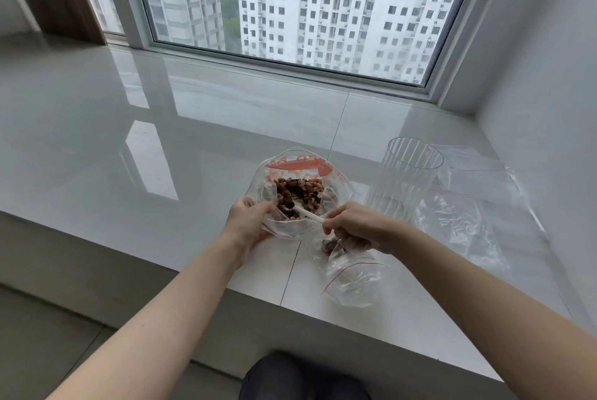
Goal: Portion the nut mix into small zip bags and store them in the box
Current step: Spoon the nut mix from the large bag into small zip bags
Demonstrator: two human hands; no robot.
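A large clear zip bag [336,183] with an orange printed band lies open on the white ledge, holding brown nut mix [298,194]. My left hand [247,220] grips the bag's near left rim. My right hand [358,226] pinches the handle of a white spoon [308,213] whose bowl is in the nuts. The same hand also holds the top of a small zip bag [352,273] with a red seal line. A few nuts show inside it, just under my fingers.
A tall clear ribbed container [403,180] stands to the right of the nut bag. Several empty clear zip bags [465,205] lie past it toward the right wall. The ledge's front edge [193,273] runs just below my hands. A window is behind.
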